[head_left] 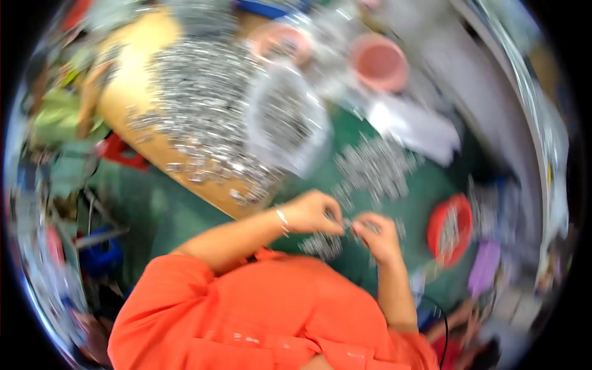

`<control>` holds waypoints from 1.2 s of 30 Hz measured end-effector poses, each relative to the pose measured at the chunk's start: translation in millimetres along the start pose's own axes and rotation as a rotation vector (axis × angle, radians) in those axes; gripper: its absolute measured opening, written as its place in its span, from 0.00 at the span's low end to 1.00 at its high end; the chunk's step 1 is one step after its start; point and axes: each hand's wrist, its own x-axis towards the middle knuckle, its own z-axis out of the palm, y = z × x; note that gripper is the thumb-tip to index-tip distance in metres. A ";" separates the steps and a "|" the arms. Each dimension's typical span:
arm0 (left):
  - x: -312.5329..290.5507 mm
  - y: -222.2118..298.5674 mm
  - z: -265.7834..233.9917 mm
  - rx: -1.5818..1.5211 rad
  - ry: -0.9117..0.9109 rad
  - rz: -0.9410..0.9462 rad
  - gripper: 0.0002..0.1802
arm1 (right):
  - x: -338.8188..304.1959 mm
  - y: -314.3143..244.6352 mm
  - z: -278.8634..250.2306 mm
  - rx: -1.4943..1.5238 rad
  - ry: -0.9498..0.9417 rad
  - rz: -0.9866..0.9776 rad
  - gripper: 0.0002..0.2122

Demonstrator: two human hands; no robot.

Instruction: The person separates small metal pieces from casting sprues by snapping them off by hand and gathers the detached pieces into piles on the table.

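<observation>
Over the green surface (348, 265), my left hand (311, 213) and my right hand (378, 235) meet with fingertips pinched. A small shiny piece (347, 224) spans the narrow gap between them; it is too small and blurred to name. Below my left hand lies a little heap of small metal pieces (322, 245). Beyond my hands, a larger pile of slim silvery pieces (377, 169) spreads over the green surface. A clear plastic bag (316, 151) with more metal pieces inside stands to the left of that pile.
A wooden board (139, 55) at the left carries a broad heap of shiny metal parts (203, 86). To the right sits a red basket (433, 231) with pieces inside. Pink bowls (379, 61) and white paper (413, 129) are farther back. A person in green (61, 117) is at far left.
</observation>
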 end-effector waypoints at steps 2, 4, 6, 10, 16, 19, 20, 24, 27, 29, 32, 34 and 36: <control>8.5 23.5 0.5 -0.267 -0.166 -0.304 0.09 | -18.5 18.3 0.1 0.388 0.115 0.170 0.05; 22.5 6.8 7.5 -0.546 -0.226 -0.361 0.16 | -32.4 34.3 -7.2 0.551 0.277 0.155 0.06; 36.4 3.0 14.6 -0.504 -0.281 -0.488 0.23 | -41.0 47.5 -10.5 0.603 0.362 0.127 0.06; 55.0 -7.1 35.0 -0.589 -0.392 -0.565 0.19 | -45.5 60.9 -2.6 0.659 0.338 0.121 0.07; 68.4 -0.7 38.0 -0.592 -0.460 -0.616 0.14 | -52.3 81.6 4.7 0.584 0.434 0.079 0.07; 73.9 5.1 43.5 -0.479 -0.431 -0.660 0.10 | -54.6 86.6 3.2 0.463 0.469 0.030 0.06; 73.0 0.7 45.7 -0.417 -0.461 -0.629 0.09 | -56.6 84.9 5.4 0.469 0.480 0.032 0.06; 79.1 11.2 49.8 -0.374 -0.456 -0.631 0.07 | -57.3 79.8 2.6 0.268 0.556 -0.081 0.05; 77.1 17.1 50.4 -0.401 -0.461 -0.627 0.08 | -62.8 74.0 -2.9 -0.018 0.658 -0.349 0.06; 73.2 19.6 51.0 -0.365 -0.546 -0.547 0.08 | -70.4 67.7 -4.4 -0.107 0.679 -0.474 0.06; 64.8 54.4 49.2 -0.183 -0.636 -0.396 0.07 | -85.1 47.7 -11.2 -0.313 0.729 -0.654 0.08; 52.9 83.7 45.0 -0.098 -0.677 -0.298 0.05 | -94.4 37.2 -11.2 -0.407 0.748 -0.821 0.09; 45.5 90.9 48.0 0.190 -0.554 0.216 0.06 | -101.3 25.3 -14.2 -0.430 0.771 -0.819 0.10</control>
